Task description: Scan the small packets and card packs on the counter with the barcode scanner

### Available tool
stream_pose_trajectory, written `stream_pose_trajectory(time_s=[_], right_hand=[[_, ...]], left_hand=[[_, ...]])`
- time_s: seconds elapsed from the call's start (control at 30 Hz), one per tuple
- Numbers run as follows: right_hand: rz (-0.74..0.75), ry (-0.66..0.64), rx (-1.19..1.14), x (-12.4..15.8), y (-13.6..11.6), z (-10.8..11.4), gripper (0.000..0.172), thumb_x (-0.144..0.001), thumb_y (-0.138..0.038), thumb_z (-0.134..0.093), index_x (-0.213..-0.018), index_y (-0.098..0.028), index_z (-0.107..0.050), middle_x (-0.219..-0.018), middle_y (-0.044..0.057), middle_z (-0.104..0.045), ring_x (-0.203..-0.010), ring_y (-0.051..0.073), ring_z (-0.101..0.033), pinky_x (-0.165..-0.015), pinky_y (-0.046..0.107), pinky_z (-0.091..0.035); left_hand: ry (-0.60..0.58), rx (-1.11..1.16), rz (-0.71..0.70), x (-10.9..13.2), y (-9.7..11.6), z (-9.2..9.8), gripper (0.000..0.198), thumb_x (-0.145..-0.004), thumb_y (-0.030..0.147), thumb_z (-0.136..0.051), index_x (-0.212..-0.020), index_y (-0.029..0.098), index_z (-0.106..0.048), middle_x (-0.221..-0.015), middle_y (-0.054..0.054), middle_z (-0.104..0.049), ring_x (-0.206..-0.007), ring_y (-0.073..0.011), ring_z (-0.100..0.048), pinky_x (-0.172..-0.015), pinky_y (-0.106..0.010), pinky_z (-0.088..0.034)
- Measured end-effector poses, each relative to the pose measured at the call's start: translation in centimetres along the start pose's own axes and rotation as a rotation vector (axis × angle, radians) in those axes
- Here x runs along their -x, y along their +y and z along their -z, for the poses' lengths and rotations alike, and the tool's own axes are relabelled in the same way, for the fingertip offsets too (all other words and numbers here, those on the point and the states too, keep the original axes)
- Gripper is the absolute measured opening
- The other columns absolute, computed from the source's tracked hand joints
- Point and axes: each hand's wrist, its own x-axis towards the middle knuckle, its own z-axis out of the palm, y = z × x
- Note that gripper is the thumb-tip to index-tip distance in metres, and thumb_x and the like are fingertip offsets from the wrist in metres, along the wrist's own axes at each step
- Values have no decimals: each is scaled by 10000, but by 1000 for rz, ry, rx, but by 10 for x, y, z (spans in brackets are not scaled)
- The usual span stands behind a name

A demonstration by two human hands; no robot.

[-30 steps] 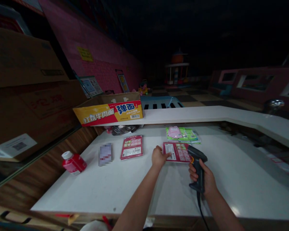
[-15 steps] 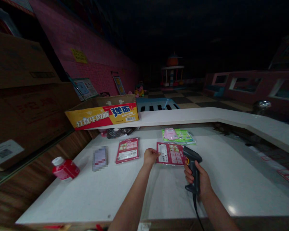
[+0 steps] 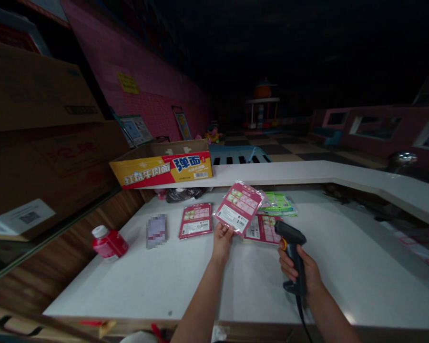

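My left hand [image 3: 223, 240] pinches the lower edge of a red plastic-wrapped packet [image 3: 238, 207], held tilted above the counter with its printed, barcoded side toward me. Under and to the right of it, another red packet [image 3: 266, 229] lies on the counter, partly covered. A black barcode scanner [image 3: 293, 255] with a cable is gripped in my right hand [image 3: 303, 271], its head pointing left near that lying packet. Farther left lies a stack of similar red packets [image 3: 196, 220]. Behind the held packet are green packets [image 3: 277, 204], partly hidden.
On the white counter [image 3: 136, 286] stand a red bottle with a white cap [image 3: 109, 243] and a blurred-out item [image 3: 156, 231]. A yellow-red noodle carton [image 3: 164, 166] sits on the raised shelf [image 3: 289, 172]. Large cardboard boxes [image 3: 50, 147] are stacked at left.
My left hand has lifted a red packet off the pile and tilted it up, uncovering another red packet beneath. My right hand still holds the scanner. The view has shifted slightly.
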Motion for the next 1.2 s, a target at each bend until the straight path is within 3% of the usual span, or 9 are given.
stream_pose_trajectory(time_s=[0.1, 0.27, 0.57, 0.73, 0.97, 1.2], right_hand=[[-33, 63, 44, 1, -1, 0, 354, -815, -524, -643, -948, -199, -606, -585, -63, -439, -356, 40, -266, -317, 152, -312], [-119, 175, 194, -1, 2, -9, 412, -745, -554, -704, -922, -199, -595, -556, -58, -484, -336, 53, -337, -315, 177, -314], [-94, 451, 628, -5, 25, -71, 448, -697, -546, -758, -922, -202, -580, -509, -63, -564, -323, 96, -470, -290, 188, -364], [-72, 462, 724, -3, 32, -85, 428, -692, -568, -745, -777, -197, -549, -453, -52, -549, -312, 107, -469, -291, 206, -380], [-64, 477, 697, -3, 29, -89, 462, -649, -573, -775, -787, -200, -541, -464, -55, -554, -309, 116, -474, -286, 222, -389], [-41, 474, 675, -5, 26, -86, 437, -667, -553, -775, -798, -198, -556, -478, -64, -546, -320, 103, -467, -294, 210, -381]], left_hand=[[67, 69, -19, 3, -3, 0, 587, -554, 381, -874, -1037, 180, -608, -940, -71, -727, -828, -176, -682, -758, -279, -521], [163, 104, 15, 7, -2, 1, 605, -489, 354, -898, -995, 162, -627, -943, -85, -737, -870, -209, -700, -829, -342, -543], [243, 201, -15, 8, -4, 1, 474, -476, 283, -895, -827, 146, -608, -722, 6, -688, -734, -166, -694, -803, -364, -574], [267, 238, -23, 6, -7, 2, 488, -479, 253, -891, -879, 146, -633, -783, -10, -710, -757, -165, -694, -843, -389, -566], [259, 151, -46, 6, -8, -1, 366, -531, 311, -864, -781, 140, -659, -788, -51, -726, -803, -198, -701, -866, -397, -558], [263, 185, -31, 6, -9, 3, 483, -504, 287, -874, -909, 155, -647, -870, -51, -735, -892, -225, -705, -880, -415, -549]])
